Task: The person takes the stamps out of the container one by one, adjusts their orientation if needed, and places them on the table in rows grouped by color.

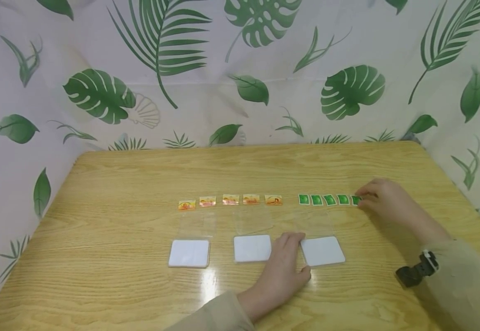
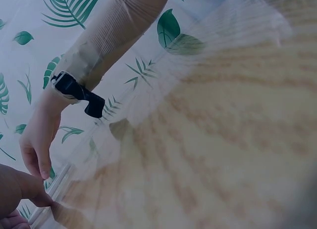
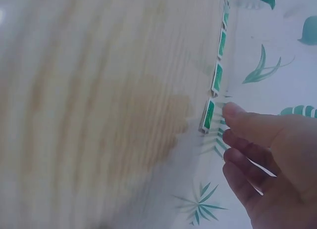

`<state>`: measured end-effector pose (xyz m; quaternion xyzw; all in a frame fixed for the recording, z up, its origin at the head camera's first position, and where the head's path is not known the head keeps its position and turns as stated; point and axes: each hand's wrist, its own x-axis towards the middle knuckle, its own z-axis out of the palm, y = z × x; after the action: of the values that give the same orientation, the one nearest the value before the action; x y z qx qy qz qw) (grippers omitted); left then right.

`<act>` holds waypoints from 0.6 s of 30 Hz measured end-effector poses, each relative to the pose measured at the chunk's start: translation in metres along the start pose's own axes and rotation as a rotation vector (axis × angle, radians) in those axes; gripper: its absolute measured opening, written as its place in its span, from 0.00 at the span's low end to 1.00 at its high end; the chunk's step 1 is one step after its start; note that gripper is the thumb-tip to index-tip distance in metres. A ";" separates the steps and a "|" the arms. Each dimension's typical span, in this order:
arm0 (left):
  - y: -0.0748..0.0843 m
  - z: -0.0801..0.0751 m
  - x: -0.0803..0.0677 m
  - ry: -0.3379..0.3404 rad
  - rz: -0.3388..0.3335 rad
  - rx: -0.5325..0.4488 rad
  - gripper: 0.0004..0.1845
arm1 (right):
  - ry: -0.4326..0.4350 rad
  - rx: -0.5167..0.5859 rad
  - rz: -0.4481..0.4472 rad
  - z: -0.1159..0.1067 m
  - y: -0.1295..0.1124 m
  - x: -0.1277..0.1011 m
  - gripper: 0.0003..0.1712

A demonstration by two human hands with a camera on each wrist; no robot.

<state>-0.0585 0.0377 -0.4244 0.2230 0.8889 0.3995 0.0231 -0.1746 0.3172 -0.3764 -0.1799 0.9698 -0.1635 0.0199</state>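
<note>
On the wooden table [image 1: 140, 184], your right hand [image 1: 382, 197] pinches the last green tile [image 1: 355, 200] of the row. Your left hand [image 1: 283, 262] rests flat, fingers relaxed, beside a white card [image 1: 322, 251]. A careless pull could disturb the neighbour tile [image 1: 343, 199].

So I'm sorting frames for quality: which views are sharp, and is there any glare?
Head view: sharp, with glare on the table below the white cards. Left wrist view: wood blurred, sleeve clearer. Right wrist view: wood smeared; green cards and right hand sharper.
</note>
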 end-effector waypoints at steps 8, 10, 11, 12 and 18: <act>0.000 -0.001 -0.002 0.002 0.003 -0.010 0.32 | 0.157 -0.086 -0.014 0.006 -0.020 -0.019 0.16; 0.000 -0.002 -0.002 0.001 0.004 -0.019 0.33 | 0.200 -0.101 -0.010 0.007 -0.024 -0.024 0.17; 0.001 -0.003 -0.003 0.003 0.007 -0.022 0.33 | 0.221 -0.108 -0.015 0.007 -0.026 -0.026 0.17; 0.002 -0.004 -0.003 0.004 0.011 -0.025 0.33 | 0.237 -0.111 -0.018 0.007 -0.028 -0.028 0.17; 0.009 -0.029 -0.001 0.042 0.068 -0.027 0.35 | 0.282 -0.139 -0.049 0.008 -0.033 -0.037 0.20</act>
<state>-0.0607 0.0220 -0.3986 0.2444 0.8755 0.4168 -0.0061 -0.1276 0.2990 -0.3743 -0.1796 0.9673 -0.1198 -0.1328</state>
